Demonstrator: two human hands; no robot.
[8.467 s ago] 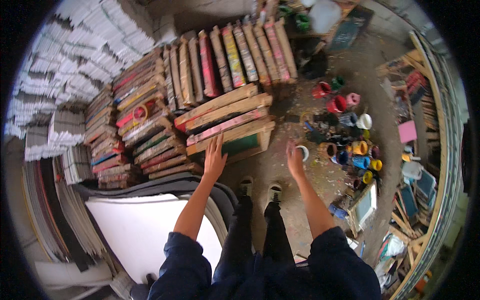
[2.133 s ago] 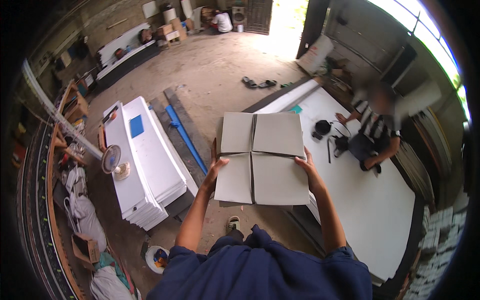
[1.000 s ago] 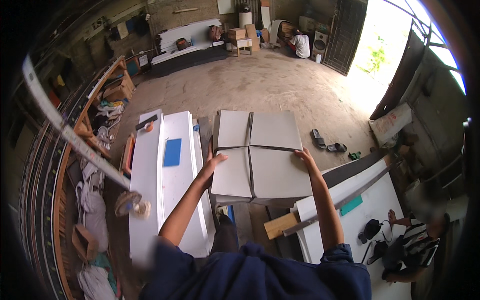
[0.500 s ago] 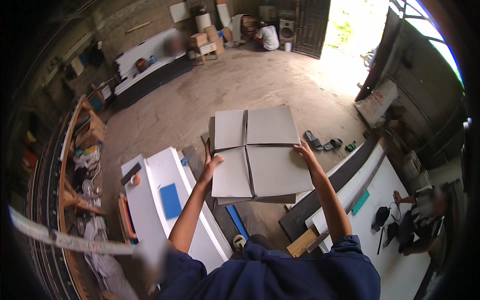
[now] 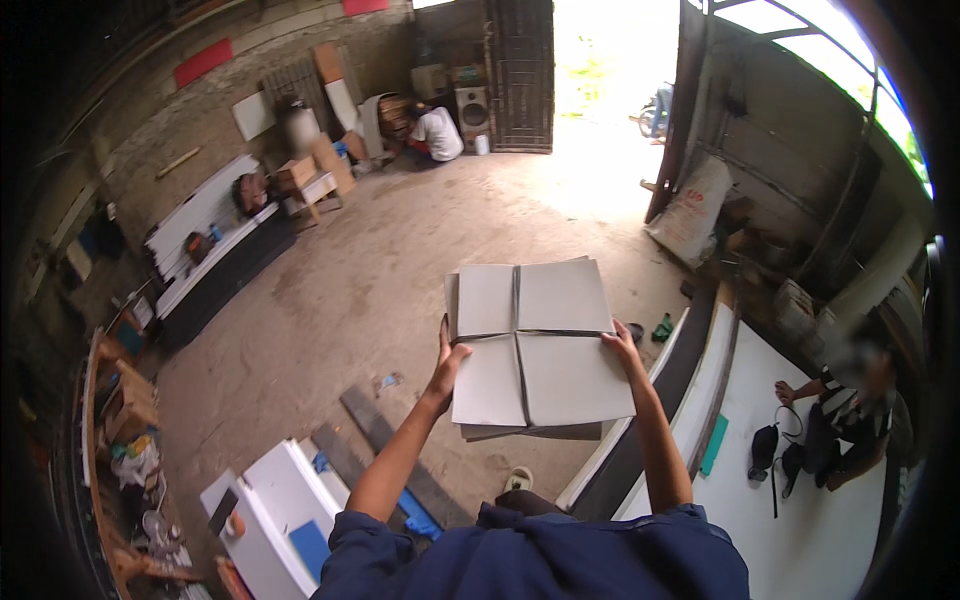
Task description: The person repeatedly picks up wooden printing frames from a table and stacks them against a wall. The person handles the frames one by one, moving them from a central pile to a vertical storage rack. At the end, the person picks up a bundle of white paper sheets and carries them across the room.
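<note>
In front of me I carry a stack of light grey square sheets (image 5: 570, 375), bound crosswise with a dark strap (image 5: 517, 298). My left hand (image 5: 447, 372) grips its left edge, thumb on top and fingers down the side. At the right edge my right hand (image 5: 622, 347) clamps the stack the same way. The sheets lie roughly flat, and a few darker ones jut out unevenly at the bottom and left. Fingers under the stack are hidden.
White panels with a blue sheet (image 5: 311, 545) are at lower left, beside dark planks (image 5: 385, 440). On the right, a person sits by a long white board (image 5: 745, 480). A white sack (image 5: 695, 212) leans near the bright doorway. Another person (image 5: 437, 135) crouches far back beside a dark door (image 5: 522, 80).
My view has shifted forward and turned right across the floor. The bound stack, still in both hands, sits slightly lower in view. One of my shoes now shows below it.
</note>
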